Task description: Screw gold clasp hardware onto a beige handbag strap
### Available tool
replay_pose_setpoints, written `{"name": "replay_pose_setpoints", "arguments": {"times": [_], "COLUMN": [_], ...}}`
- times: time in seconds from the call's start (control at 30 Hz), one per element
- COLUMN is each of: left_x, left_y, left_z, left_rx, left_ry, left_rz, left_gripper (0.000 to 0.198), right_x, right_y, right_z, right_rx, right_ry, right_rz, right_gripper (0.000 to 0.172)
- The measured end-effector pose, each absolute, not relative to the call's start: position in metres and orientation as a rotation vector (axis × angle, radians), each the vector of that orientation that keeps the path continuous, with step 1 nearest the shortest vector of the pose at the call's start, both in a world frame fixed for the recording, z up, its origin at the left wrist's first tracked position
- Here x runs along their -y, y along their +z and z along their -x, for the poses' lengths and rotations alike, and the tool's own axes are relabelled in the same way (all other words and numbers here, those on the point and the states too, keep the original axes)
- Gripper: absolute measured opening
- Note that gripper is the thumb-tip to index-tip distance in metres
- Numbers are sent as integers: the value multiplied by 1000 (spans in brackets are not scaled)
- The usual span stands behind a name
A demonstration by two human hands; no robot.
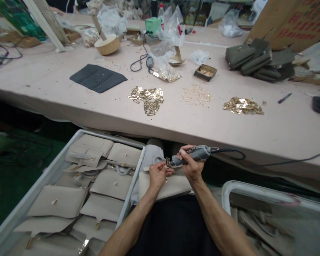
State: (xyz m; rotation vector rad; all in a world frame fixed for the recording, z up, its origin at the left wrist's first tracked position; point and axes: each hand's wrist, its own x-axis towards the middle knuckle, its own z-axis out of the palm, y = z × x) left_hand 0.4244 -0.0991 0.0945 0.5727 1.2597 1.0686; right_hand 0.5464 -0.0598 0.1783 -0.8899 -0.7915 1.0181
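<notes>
My right hand (pixel 192 164) is wrapped round a grey electric screwdriver (pixel 197 154), held almost level with its tip pointing left. The tip meets a small gold metal clasp plate (pixel 167 162) on the flap tab of a beige handbag (pixel 173 185). Fingers and thumb of my left hand (pixel 158 174) pinch the tab and plate from the left. The bag lies across my lap. A black cord (pixel 229 150) runs from the screwdriver's rear to the right. The screw, if one is there, is too small to make out.
A white tub (pixel 128 204) of beige bags stands left; another tub (pixel 226 192) with darker bags is right. On the table (pixel 101 110) lie gold frames (pixel 149 97), scattered small screws (pixel 196 95), gold plates (pixel 242 105) and dark bags (pixel 258 60).
</notes>
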Motion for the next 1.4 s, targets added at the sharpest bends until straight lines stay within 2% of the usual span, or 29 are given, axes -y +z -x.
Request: {"name": "replay_pose_setpoints", "arguments": {"times": [0.23, 0.7, 1.1, 1.4], "left_x": [99, 97, 103, 109], "left_y": [96, 82, 82, 87], "left_z": [-423, -424, -424, -426], "left_rx": [-1262, -1308, -1252, -1220], "left_ry": [1055, 1039, 1096, 1135], "left_rz": [-592, -489, -560, -562], "left_gripper": [35, 25, 24, 24], "right_x": [59, 74, 67, 69], "right_y": [167, 172, 178, 187], "right_z": [-542, -545, -542, -545], "right_rx": [870, 1330, 1338, 1372], "right_ry": [1008, 934, 1056, 1148], "right_rz": [948, 987, 991, 934], "right_gripper": [9, 10, 18, 17]}}
